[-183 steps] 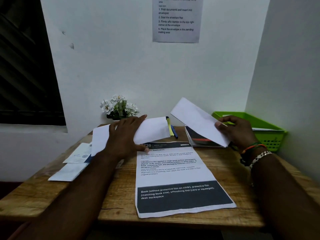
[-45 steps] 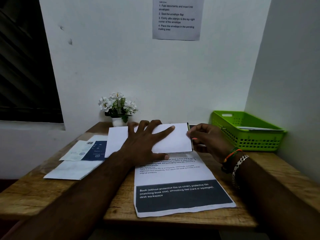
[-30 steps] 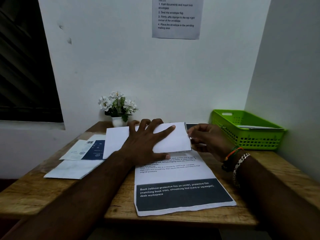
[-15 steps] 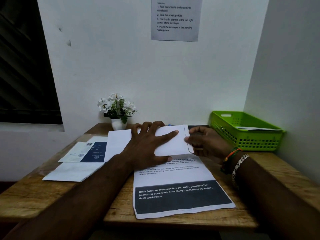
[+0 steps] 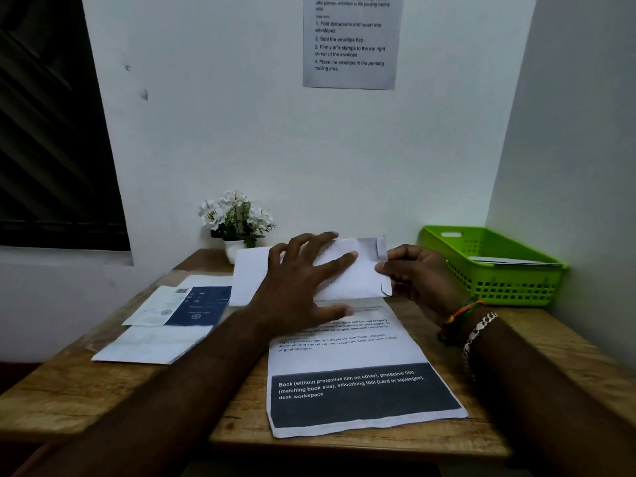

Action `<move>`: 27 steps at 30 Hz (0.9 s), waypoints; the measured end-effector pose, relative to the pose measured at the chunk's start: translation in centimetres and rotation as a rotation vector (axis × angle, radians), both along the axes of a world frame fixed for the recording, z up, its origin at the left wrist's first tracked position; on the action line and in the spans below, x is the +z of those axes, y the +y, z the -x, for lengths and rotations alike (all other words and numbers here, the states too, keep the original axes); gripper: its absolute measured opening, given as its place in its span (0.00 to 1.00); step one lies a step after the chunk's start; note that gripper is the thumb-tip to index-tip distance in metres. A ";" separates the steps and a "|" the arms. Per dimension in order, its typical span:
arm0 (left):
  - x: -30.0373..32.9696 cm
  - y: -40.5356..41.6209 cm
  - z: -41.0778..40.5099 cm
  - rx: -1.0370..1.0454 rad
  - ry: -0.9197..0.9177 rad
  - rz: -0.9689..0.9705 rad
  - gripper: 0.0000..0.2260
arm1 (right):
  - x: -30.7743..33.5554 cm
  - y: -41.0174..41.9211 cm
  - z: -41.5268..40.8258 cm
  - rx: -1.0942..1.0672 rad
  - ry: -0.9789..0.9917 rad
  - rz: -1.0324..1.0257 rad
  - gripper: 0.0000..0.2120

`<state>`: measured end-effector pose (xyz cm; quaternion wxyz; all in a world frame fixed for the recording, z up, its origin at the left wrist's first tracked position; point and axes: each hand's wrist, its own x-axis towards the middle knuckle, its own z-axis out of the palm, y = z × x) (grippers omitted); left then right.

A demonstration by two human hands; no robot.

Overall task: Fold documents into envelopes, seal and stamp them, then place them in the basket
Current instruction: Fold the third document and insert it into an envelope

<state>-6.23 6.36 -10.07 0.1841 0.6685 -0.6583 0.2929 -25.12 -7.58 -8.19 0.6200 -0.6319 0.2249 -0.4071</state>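
Observation:
A white envelope [image 5: 358, 280] lies across the far middle of the wooden desk, its right end raised and its small flap [image 5: 380, 247] standing up. My left hand [image 5: 303, 280] presses flat on it with fingers spread. My right hand [image 5: 413, 273] pinches the envelope's right end between thumb and fingers. A printed document [image 5: 351, 373] with a dark band lies flat below the envelope. The green basket [image 5: 495, 284] stands at the far right with paper inside.
Several papers and a blue-and-white sheet [image 5: 192, 306] lie at the left of the desk [image 5: 86, 390]. A small pot of white flowers [image 5: 235, 218] stands against the back wall. An instruction sheet [image 5: 351, 43] hangs on the wall. A side wall runs close behind the basket.
The envelope's right end has lifted off the desk and its flap now stands up in my right hand. My left hand stays pressed on the envelope.

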 end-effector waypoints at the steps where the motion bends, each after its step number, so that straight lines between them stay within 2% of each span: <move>1: 0.3 0.2 0.6 -0.040 0.063 0.062 0.35 | 0.3 0.2 0.0 -0.027 -0.047 0.018 0.10; 3: 1.2 0.2 2.5 -0.099 0.240 0.214 0.29 | 0.7 0.5 0.0 -0.092 -0.136 0.103 0.10; 6: 2.6 -0.5 6.3 -0.116 0.581 0.336 0.25 | 1.1 1.3 0.0 -0.200 -0.219 0.387 0.10; 8: 3.6 -1.0 8.6 -0.135 0.787 0.361 0.25 | 1.1 1.8 -0.1 -0.245 -0.199 0.614 0.09; 11: 4.6 -1.3 10.4 -0.241 1.088 0.437 0.16 | 0.8 2.4 -0.4 -0.289 -0.176 0.800 0.06; 15: 4.9 -1.2 10.9 -0.278 1.259 0.530 0.10 | 1.0 2.8 -0.6 -0.253 -0.152 0.911 0.07; 19: 5.5 -0.3 8.9 -0.206 1.401 0.605 0.10 | 1.4 2.5 -0.3 -0.222 -0.143 0.812 0.06; 23: 6.3 1.4 5.2 -0.177 1.639 0.554 0.08 | 1.1 -1.1 0.2 -0.515 -0.030 0.616 0.07; 25: 6.4 2.5 2.8 -0.152 1.815 0.450 0.09 | 0.8 -2.5 0.6 -0.539 0.067 0.405 0.10; 27: 5.9 3.2 0.3 -0.177 2.010 0.330 0.11 | 0.2 -3.0 0.5 -0.418 0.122 0.177 0.09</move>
